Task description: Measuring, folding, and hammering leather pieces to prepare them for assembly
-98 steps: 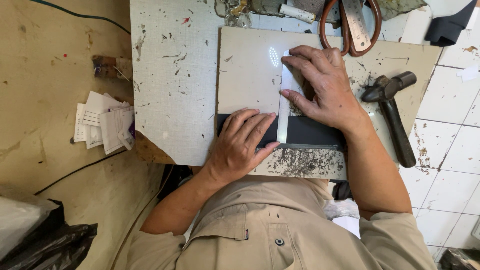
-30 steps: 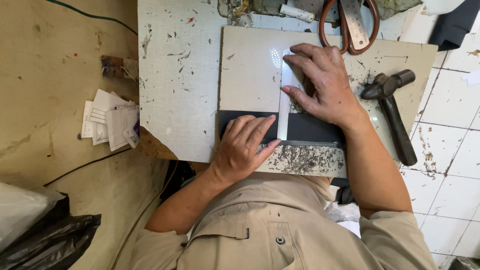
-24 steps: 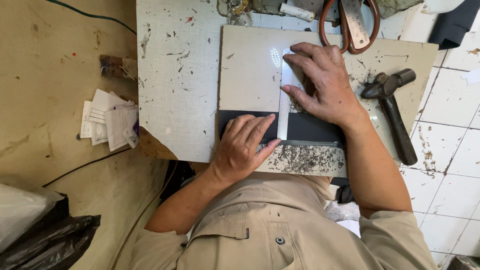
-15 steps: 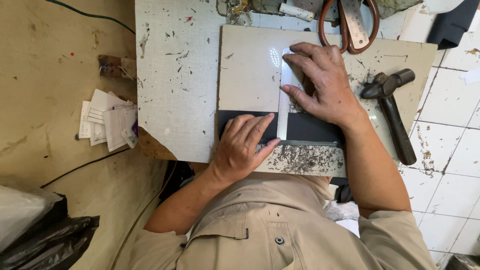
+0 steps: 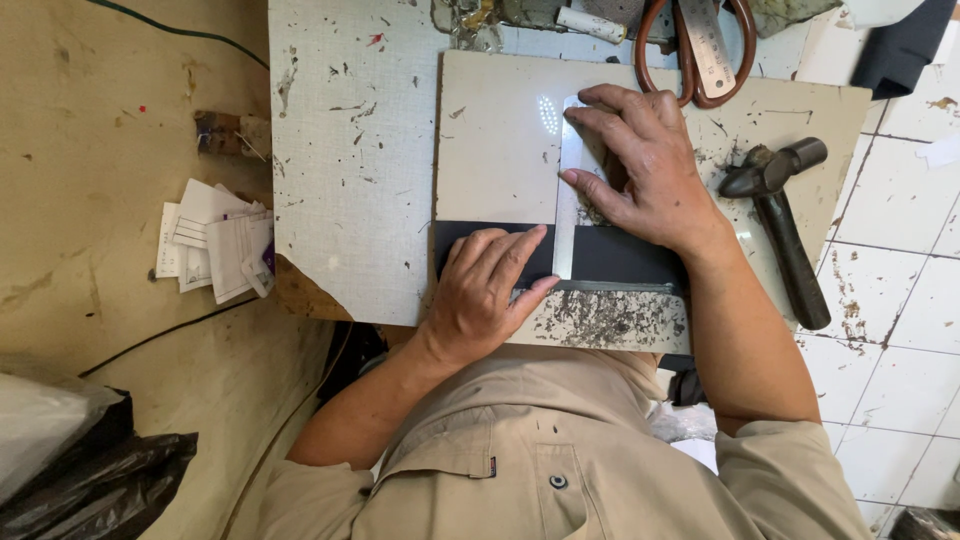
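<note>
A dark strip of sheet material [image 5: 620, 255] lies across a beige cutting slab [image 5: 490, 150]. A metal square ruler [image 5: 568, 200] stands on the strip, one arm pointing away from me, the other along the strip's near edge. My left hand [image 5: 485, 290] presses flat on the left part of the strip, thumb against the ruler's corner. My right hand [image 5: 650, 165] presses down on the upright ruler arm with fingers spread. I cannot see a tool in either hand.
A hammer [image 5: 780, 215] lies on the slab's right side. Large scissors [image 5: 695, 40] rest at the far edge. The worn grey board [image 5: 350, 170] carries the slab. Paper slips [image 5: 215, 250] lie on the floor at left, black plastic bags [image 5: 90, 480] at lower left.
Both hands stay pressed on the strip and ruler; only the view has shifted slightly.
</note>
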